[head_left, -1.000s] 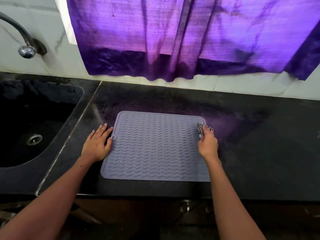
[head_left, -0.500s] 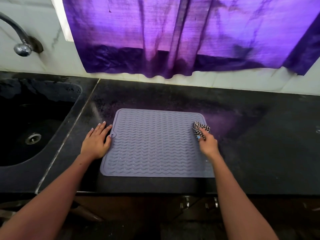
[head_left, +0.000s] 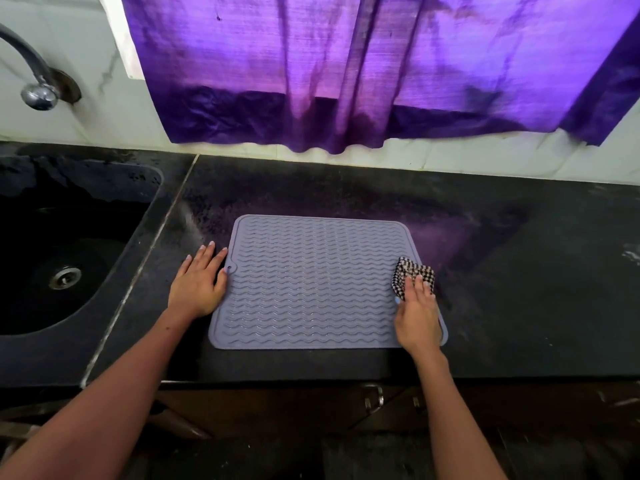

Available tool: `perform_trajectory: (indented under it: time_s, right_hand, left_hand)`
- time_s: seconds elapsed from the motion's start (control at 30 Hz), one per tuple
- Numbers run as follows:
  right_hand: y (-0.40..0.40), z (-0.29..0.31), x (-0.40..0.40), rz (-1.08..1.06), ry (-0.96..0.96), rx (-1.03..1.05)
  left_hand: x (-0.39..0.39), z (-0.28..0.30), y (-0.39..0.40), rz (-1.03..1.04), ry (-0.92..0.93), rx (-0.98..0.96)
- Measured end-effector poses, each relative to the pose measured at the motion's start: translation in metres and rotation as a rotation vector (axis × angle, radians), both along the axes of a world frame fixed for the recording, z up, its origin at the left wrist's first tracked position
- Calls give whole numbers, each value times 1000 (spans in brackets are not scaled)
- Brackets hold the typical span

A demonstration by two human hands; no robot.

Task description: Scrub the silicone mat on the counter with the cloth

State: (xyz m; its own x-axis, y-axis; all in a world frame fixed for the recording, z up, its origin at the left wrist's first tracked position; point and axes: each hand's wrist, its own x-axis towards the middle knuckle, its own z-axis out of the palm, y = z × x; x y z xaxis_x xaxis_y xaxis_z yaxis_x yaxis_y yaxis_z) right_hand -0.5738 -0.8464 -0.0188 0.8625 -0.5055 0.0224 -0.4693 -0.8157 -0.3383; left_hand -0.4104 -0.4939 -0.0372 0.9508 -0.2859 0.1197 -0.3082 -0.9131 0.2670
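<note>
1. The silicone mat (head_left: 311,282) is grey-lilac, roughly square with rounded corners and wavy ridges, and lies flat on the counter (head_left: 519,289), well right of the sink (head_left: 69,254).
2. The cloth (head_left: 410,273) is checked black and white, bunched up, and lies on the mat's right edge, far from the sink.

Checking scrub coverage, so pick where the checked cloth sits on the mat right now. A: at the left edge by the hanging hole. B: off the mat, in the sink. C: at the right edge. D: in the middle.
C: the checked cloth lies at the right edge of the grey silicone mat, under the fingers of the right hand, while the left hand lies flat at the left edge.
</note>
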Motion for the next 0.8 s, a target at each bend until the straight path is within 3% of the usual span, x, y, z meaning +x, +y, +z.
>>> perform_trajectory:
  time_s: [0.3, 0.47, 0.6, 0.8]
  right_hand:
    - [5, 13, 7, -60, -42, 109]
    - [3, 47, 1, -286, -201, 370]
    - [16, 47, -13, -289, -244, 129]
    - [38, 12, -32, -200, 7, -58]
  left_hand:
    - [0, 1, 0, -17, 32, 33]
    - [-1, 3, 0, -19, 80, 64]
    - [-3, 5, -1, -20, 112, 63]
    - [-6, 5, 1, -34, 129, 81]
